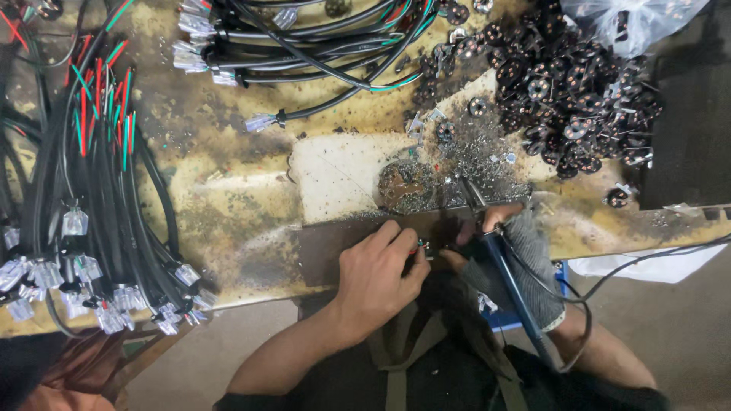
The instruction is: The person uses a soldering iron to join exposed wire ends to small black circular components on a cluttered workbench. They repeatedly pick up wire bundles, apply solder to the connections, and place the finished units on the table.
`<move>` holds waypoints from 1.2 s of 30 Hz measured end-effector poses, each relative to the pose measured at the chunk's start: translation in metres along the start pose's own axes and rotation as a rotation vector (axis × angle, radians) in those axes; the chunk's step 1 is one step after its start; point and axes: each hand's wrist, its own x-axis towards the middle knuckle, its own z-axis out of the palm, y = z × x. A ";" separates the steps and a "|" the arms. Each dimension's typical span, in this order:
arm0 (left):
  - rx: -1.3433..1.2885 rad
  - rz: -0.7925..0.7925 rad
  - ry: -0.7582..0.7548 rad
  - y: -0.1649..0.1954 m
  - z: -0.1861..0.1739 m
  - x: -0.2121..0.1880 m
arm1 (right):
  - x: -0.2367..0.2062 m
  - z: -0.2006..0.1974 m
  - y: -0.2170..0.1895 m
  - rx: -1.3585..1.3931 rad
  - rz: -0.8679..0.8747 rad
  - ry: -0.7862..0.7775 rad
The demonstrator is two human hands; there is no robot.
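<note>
1. Wire ends (417, 247): thin red and green leads with a small part at their tips; pinched between the fingertips of the left hand, at the near edge of the workbench over a dark plate.
2. Left hand (377, 270): bare; fingers closed together on the wire ends.
3. Soldering iron (495, 243): blue handle, metal tip pointing up and away; cord trails off to the right.
4. Right hand (514, 243): in a grey fingerless glove; clamped around the soldering iron, just right of the left hand.
5. Workbench (236, 205): yellowed, stained top; solder scraps (457, 179) strewn just beyond the hands.
6. Pile of round black parts (571, 99): upper right, beside a clear plastic bag (632, 19).
7. Black cable bundles (91, 190): at left, with clear connectors; more cables (304, 46) across the top.
</note>
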 end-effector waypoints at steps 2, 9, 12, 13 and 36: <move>-0.009 0.003 -0.003 0.000 0.001 0.000 | -0.008 0.014 0.002 0.137 0.072 0.041; 0.048 -0.003 0.025 0.000 0.004 0.000 | -0.015 0.026 -0.011 0.231 0.144 0.080; 0.062 0.005 0.042 0.004 0.003 -0.001 | -0.009 0.027 -0.010 0.223 0.189 0.157; 0.058 0.011 0.052 0.006 0.003 -0.001 | -0.007 0.028 -0.008 0.139 0.124 0.185; 1.101 -0.061 0.458 -0.005 -0.121 0.007 | -0.037 0.044 0.026 0.501 0.181 0.197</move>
